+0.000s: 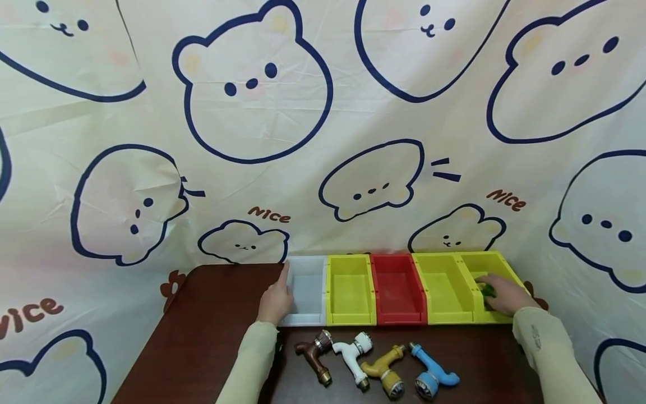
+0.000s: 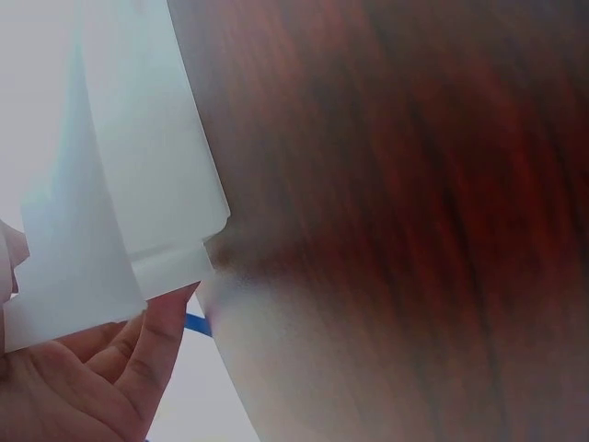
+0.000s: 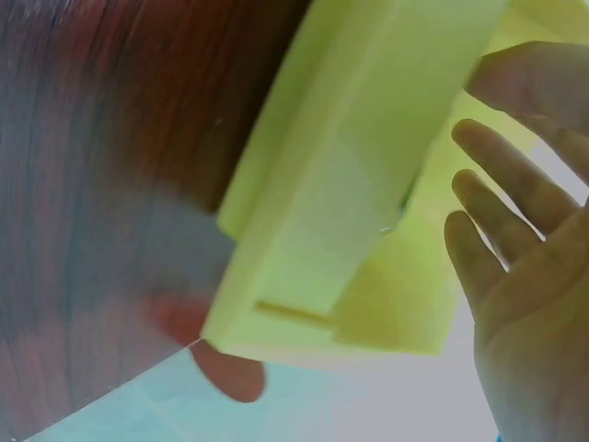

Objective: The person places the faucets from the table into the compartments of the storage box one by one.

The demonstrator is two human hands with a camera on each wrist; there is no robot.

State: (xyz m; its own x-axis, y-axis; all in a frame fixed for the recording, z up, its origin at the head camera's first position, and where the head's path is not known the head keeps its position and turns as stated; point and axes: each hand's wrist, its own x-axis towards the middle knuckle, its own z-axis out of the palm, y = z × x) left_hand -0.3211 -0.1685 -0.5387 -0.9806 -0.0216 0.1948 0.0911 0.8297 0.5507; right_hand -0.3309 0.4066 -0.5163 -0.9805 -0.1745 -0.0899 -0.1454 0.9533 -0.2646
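At the left end of the row, my left hand (image 1: 276,302) grips the side wall of a white bin (image 1: 308,289), index finger along its rim. From the left wrist view, the fingers (image 2: 152,354) lie beyond the bin's edge, with a bit of skin showing on the wall's other side. My right hand (image 1: 508,294) reaches into the rightmost yellow bin (image 1: 487,261). Beside its fingers is a green thing (image 1: 487,290), mostly hidden by hand and bin. Seen from the right wrist, the fingers (image 3: 502,170) are extended and spread apart over the bin.
Between the end bins stand a yellow bin (image 1: 350,289), a red bin (image 1: 398,289) and another yellow one. In front lie a brown faucet (image 1: 315,356), a white faucet (image 1: 354,359), a gold-coloured faucet (image 1: 386,370) and a blue faucet (image 1: 431,370). A patterned cloth (image 1: 252,123) hangs behind the table.
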